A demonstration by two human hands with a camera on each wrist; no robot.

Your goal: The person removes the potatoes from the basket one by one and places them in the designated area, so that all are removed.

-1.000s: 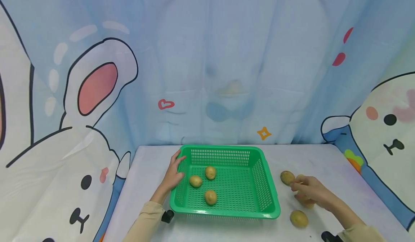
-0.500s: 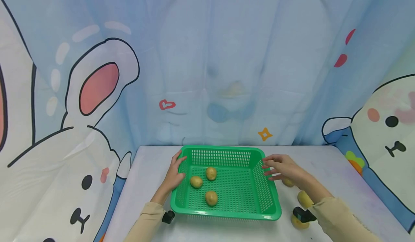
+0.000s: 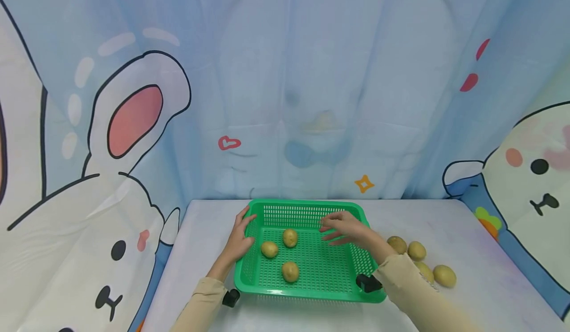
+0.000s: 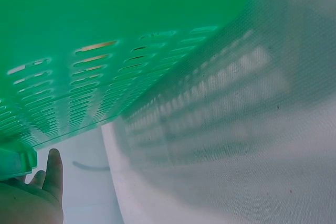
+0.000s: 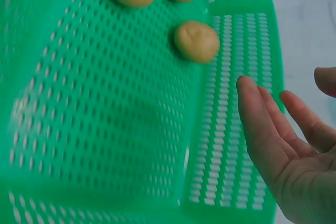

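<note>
A green basket stands on the table with three potatoes in its left half: one at the back, one at the left and one at the front. My left hand grips the basket's left rim; in the left wrist view its fingers show beside the rim's corner. My right hand hovers over the basket's right half, fingers spread and holding nothing. The right wrist view shows this hand above the perforated wall, apart from the potatoes.
Several potatoes lie on the white table to the right of the basket, among them a darker one and a rightmost one. My right sleeve partly covers the group. A printed curtain hangs behind the table.
My right hand has moved left from the loose potatoes, past the basket's right rim, to above the basket, and its fingers are spread. My left hand and the three potatoes inside have stayed put.
</note>
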